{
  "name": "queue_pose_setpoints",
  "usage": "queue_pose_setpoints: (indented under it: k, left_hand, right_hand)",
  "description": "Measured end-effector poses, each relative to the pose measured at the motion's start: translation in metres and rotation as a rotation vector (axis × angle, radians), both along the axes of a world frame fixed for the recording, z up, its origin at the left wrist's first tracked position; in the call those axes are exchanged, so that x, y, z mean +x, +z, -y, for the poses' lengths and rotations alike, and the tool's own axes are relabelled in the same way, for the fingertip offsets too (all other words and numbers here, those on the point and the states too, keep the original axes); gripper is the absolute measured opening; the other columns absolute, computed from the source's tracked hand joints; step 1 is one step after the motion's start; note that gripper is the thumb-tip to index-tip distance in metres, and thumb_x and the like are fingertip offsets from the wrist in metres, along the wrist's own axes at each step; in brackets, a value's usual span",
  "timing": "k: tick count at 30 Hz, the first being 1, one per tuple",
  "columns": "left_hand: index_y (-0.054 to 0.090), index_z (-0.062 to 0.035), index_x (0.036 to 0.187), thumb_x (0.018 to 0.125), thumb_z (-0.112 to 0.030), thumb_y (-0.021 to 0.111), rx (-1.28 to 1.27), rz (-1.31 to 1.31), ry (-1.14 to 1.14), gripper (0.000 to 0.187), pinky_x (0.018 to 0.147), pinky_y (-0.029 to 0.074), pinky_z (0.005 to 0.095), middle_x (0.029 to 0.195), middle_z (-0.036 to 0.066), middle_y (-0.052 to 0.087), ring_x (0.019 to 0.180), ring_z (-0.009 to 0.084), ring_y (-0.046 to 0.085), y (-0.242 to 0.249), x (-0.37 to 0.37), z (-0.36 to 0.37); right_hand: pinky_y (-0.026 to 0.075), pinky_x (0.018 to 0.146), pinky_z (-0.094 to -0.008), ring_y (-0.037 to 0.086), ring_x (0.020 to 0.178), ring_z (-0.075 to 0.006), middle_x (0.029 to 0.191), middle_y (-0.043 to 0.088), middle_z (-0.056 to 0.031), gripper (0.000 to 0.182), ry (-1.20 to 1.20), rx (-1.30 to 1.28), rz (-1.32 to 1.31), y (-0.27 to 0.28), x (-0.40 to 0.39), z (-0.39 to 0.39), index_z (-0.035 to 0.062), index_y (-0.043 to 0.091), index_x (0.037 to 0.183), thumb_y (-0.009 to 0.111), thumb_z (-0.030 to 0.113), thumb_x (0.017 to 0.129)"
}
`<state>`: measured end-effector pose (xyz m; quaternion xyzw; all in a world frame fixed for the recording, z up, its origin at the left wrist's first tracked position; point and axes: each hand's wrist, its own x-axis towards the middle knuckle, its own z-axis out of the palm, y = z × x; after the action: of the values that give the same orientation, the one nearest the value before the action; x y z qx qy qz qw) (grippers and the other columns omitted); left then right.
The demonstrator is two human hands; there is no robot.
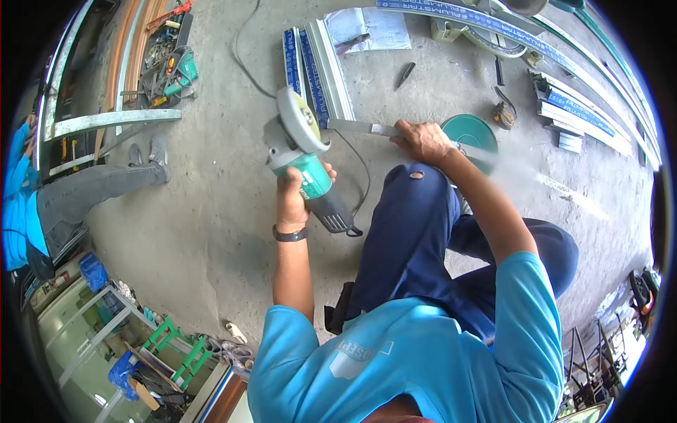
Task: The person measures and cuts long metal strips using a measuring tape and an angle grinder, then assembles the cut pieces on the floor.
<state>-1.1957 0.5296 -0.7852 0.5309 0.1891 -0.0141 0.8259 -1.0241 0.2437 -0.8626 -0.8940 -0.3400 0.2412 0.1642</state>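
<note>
My left hand (pixel 291 197) is wrapped around the green and black body of an angle grinder (pixel 315 176). Its round guard and disc (pixel 301 120) face up and away from me, and a cord trails from its rear end. My right hand (pixel 423 143) is closed on a thin flat metal bar (pixel 352 127), whose left end reaches close to the grinder's disc. To the right of that hand the bar passes over a green round tub (pixel 469 130) and turns blurry. My bent knee (pixel 416 176) in blue trousers is just below the right hand.
Aluminium profiles with blue film (pixel 328 70) lie ahead, beside pliers (pixel 352 44) on paper sheets (pixel 384 28). A tape measure (pixel 505 114) and more profiles (pixel 585 109) lie to the right. At left, another person's legs (pixel 106 190) stretch near a metal frame (pixel 116 121) and tools (pixel 180 74).
</note>
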Motion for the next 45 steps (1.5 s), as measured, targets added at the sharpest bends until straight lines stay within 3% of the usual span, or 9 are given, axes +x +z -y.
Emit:
queue_pose_setpoints:
  k: [4, 7, 11, 15, 20, 26, 29, 34, 45]
  left_hand:
    - [0.055, 0.0053, 0.131, 0.085, -0.077, 0.062, 0.143, 0.042, -0.020, 0.095, 0.084, 0.059, 0.0449, 0.109, 0.020, 0.069, 0.095, 0.0315, 0.071, 0.009, 0.004, 0.012]
    - [0.055, 0.0049, 0.131, 0.083, -0.082, 0.058, -0.047, 0.166, 0.011, 0.099, 0.083, 0.059, 0.0435, 0.106, 0.017, 0.069, 0.091, 0.0298, 0.071, 0.021, -0.001, 0.024]
    - [0.056, 0.0034, 0.129, 0.085, -0.084, 0.052, -0.064, -0.049, 0.021, 0.097, 0.086, 0.058, 0.0441, 0.105, 0.017, 0.068, 0.100, 0.0293, 0.069, 0.003, -0.004, 0.015]
    - [0.057, 0.0037, 0.127, 0.087, -0.080, 0.054, -0.107, 0.140, 0.071, 0.093, 0.086, 0.058, 0.0461, 0.106, 0.016, 0.068, 0.098, 0.0317, 0.070, -0.020, 0.013, 0.025]
    - [0.057, 0.0007, 0.127, 0.089, -0.041, 0.076, -0.070, 0.039, 0.018, 0.060, 0.079, 0.059, 0.0449, 0.109, 0.013, 0.063, 0.089, 0.0314, 0.070, -0.008, 0.025, 0.029]
    - [0.055, -0.0005, 0.130, 0.091, -0.043, 0.073, -0.008, 0.067, -0.098, 0.060, 0.075, 0.060, 0.0432, 0.114, 0.015, 0.062, 0.087, 0.0304, 0.071, 0.001, 0.040, 0.036]
    - [0.057, 0.0017, 0.127, 0.088, -0.045, 0.077, -0.295, -0.059, -0.210, 0.064, 0.074, 0.062, 0.0413, 0.109, 0.015, 0.068, 0.083, 0.0281, 0.073, -0.008, 0.050, 0.021]
    - [0.058, -0.0007, 0.123, 0.097, -0.046, 0.067, -0.350, -0.350, -0.314, 0.053, 0.074, 0.063, 0.0390, 0.101, 0.015, 0.070, 0.083, 0.0253, 0.073, -0.038, 0.058, 0.001]
    - [0.061, -0.0013, 0.114, 0.093, -0.044, 0.072, -0.101, -0.403, -0.361, 0.049, 0.066, 0.063, 0.0355, 0.093, 0.014, 0.072, 0.075, 0.0236, 0.074, -0.050, 0.064, 0.015]
  right_hand:
    - [0.054, 0.077, -0.0546, 0.071, 0.083, -0.0427, 0.086, 0.072, -0.0228, 0.030, 0.003, 0.055, 0.017, -0.012, 0.003, 0.001, 0.0072, 0.054, 0.113, 0.051, 0.034, 0.101]
    - [0.054, 0.075, -0.0551, 0.071, 0.080, -0.0431, 0.084, 0.071, -0.0231, 0.030, 0.009, 0.053, 0.014, -0.015, 0.002, 0.007, 0.0066, 0.053, 0.113, 0.051, 0.033, 0.100]
    - [0.055, 0.072, -0.0537, 0.071, 0.079, -0.0418, 0.083, 0.071, -0.0218, 0.028, 0.021, 0.093, 0.049, -0.013, 0.002, 0.003, 0.0073, 0.054, 0.111, 0.053, 0.033, 0.100]
    - [0.055, 0.070, -0.0527, 0.071, 0.077, -0.0408, 0.082, 0.071, -0.0195, 0.027, 0.007, 0.135, 0.074, -0.012, 0.000, 0.008, 0.0085, 0.055, 0.108, 0.055, 0.034, 0.099]
    - [0.054, 0.069, -0.0529, 0.070, 0.077, -0.0406, 0.081, 0.071, -0.0180, 0.029, 0.002, 0.129, 0.062, -0.003, 0.001, 0.006, 0.0083, 0.055, 0.107, 0.056, 0.037, 0.100]
    - [0.055, 0.069, -0.0529, 0.070, 0.077, -0.0408, 0.079, 0.071, -0.0181, 0.032, -0.002, 0.152, 0.067, -0.008, -0.001, 0.008, 0.0073, 0.055, 0.105, 0.056, 0.038, 0.100]
    - [0.055, 0.069, -0.0529, 0.070, 0.076, -0.0410, 0.079, 0.071, -0.0183, 0.032, -0.015, 0.166, 0.078, -0.011, -0.002, 0.010, 0.0070, 0.055, 0.104, 0.057, 0.038, 0.100]
    - [0.054, 0.066, -0.0531, 0.070, 0.073, -0.0415, 0.076, 0.070, -0.0184, 0.030, -0.015, 0.192, 0.093, -0.011, -0.001, 0.010, 0.0067, 0.055, 0.103, 0.058, 0.036, 0.099]
    - [0.053, 0.063, -0.0516, 0.068, 0.069, -0.0409, 0.072, 0.068, -0.0171, 0.030, -0.004, 0.201, 0.086, -0.009, 0.000, 0.011, 0.0064, 0.056, 0.102, 0.057, 0.036, 0.100]
